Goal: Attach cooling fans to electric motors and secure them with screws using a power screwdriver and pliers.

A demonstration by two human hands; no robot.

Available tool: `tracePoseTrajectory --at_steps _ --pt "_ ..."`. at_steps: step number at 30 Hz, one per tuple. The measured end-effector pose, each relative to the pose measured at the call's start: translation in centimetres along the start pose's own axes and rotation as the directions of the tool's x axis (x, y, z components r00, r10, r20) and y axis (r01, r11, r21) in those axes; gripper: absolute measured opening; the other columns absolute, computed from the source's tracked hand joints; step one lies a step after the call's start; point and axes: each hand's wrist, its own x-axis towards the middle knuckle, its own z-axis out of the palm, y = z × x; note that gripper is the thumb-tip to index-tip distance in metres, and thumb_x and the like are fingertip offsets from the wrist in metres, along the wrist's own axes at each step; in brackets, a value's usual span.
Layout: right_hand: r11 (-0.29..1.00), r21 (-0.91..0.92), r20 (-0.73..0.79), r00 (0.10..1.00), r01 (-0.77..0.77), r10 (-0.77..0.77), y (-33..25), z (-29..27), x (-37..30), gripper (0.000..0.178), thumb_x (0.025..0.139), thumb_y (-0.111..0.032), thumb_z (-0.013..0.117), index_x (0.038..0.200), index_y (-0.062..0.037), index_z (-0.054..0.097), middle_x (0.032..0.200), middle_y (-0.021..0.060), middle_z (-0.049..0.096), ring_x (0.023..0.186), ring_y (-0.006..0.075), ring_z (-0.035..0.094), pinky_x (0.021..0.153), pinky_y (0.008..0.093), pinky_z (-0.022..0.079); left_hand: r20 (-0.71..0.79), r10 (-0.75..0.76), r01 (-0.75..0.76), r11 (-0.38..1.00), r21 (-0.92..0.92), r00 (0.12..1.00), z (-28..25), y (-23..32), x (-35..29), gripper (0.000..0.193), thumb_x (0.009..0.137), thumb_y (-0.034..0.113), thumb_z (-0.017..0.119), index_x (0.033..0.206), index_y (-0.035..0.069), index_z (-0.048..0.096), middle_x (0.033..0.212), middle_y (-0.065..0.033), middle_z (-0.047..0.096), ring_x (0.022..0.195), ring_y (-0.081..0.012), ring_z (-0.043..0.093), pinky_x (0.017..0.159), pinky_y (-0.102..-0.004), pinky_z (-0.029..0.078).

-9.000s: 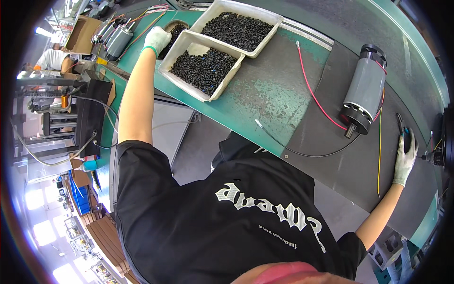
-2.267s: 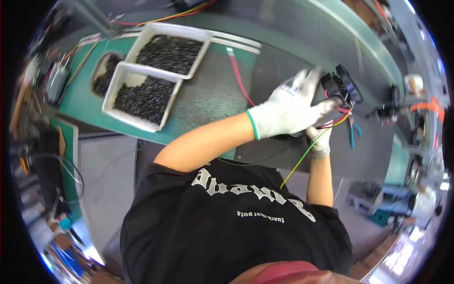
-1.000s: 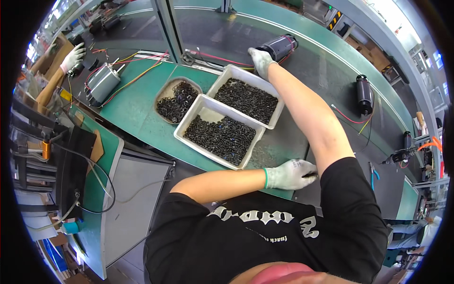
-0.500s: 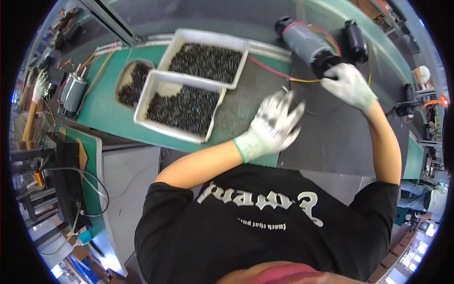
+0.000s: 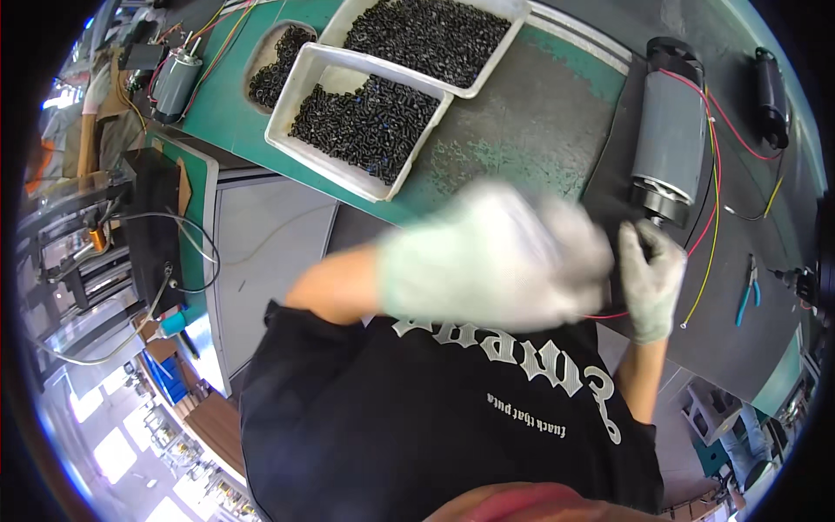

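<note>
A large grey cylindrical motor lies on the dark mat at the right, its metal end and short shaft toward me. My right hand, in a whitish glove, is at this end, its bent fingers closed at the shaft tip. To the left, my gloved left hand is heavily smeared by motion, so its fingers and anything in them cannot be made out. A dark blurred shape shows between the two hands; its kind is unclear. Red and yellow wires run along the motor.
Two white trays hold many small black cylindrical parts; more lie in an oval tray. Blue-handled pliers and a smaller black cylinder lie at the right. Another motor stands far left.
My view has turned. My left hand has moved right, close to my right hand. The motor's near end, covered by a black part earlier, now shows bare metal and a shaft.
</note>
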Motion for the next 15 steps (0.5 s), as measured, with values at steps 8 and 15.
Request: tracePoseTrajectory --at_steps 8,15 --pt "0.951 0.287 0.399 0.888 0.117 -0.229 1.1 -5.2 0.7 0.036 0.086 -0.010 0.053 0.118 0.0068 0.058 0.096 0.0124 0.063 0.080 0.0157 0.059 0.072 0.0276 0.046 -0.287 -0.386 0.480 0.657 0.582 0.877 -6.8 -21.8 -2.5 0.036 0.087 0.025 0.064 0.115 0.004 0.060 0.106 -0.0212 0.065 0.100 -0.0399 0.062 0.086 -0.0455 0.050" --pt "0.926 0.194 -0.869 0.495 0.326 0.007 9.0 -14.2 -2.9 0.031 0.095 -0.013 0.054 0.120 0.0055 0.057 0.107 0.0159 0.064 0.094 0.0227 0.062 0.090 0.0347 0.050 -0.252 -0.441 0.489 0.588 0.644 0.862 -6.3 -22.5 -1.7 0.036 0.093 0.028 0.054 0.119 0.003 0.055 0.123 -0.0228 0.058 0.108 -0.0405 0.059 0.093 -0.0457 0.047"
